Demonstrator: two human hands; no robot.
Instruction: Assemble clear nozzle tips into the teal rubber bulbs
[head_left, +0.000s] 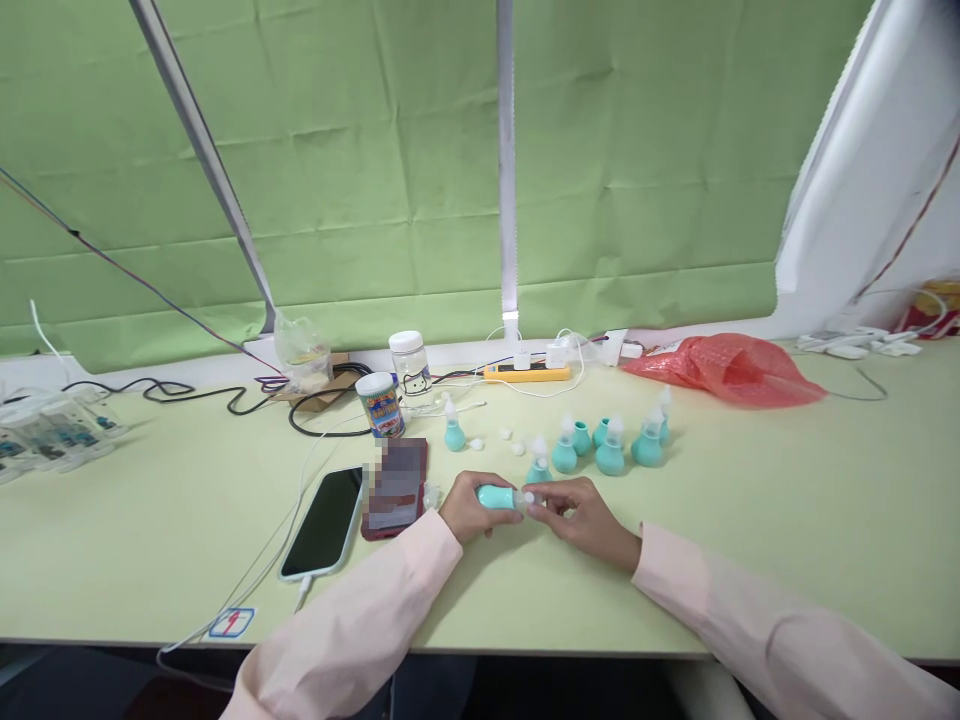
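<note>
One teal bulb (495, 497) – clasped in left hand (466, 507); long axis sideways, clear tip (528, 497) rightward, pinched by right hand (581, 515).

The held turquoise pear-shaped bulb (496, 497) carries a translucent whitish tapered nozzle (521, 498); the turquoise rounded bottles (610, 459) repeat that pairing. The long pale pink sleeves (367, 625) look plain, like the flat pale yellow-green tabletop (787, 510), while the hanging creased sheet (637, 150) is a stronger green. The crumpled red plastic bag (731, 370) is translucent. Black streaks the slim yellow-orange power strip (527, 374). The small white sticker (232, 622) bears a blue outline around a red mark.
</note>
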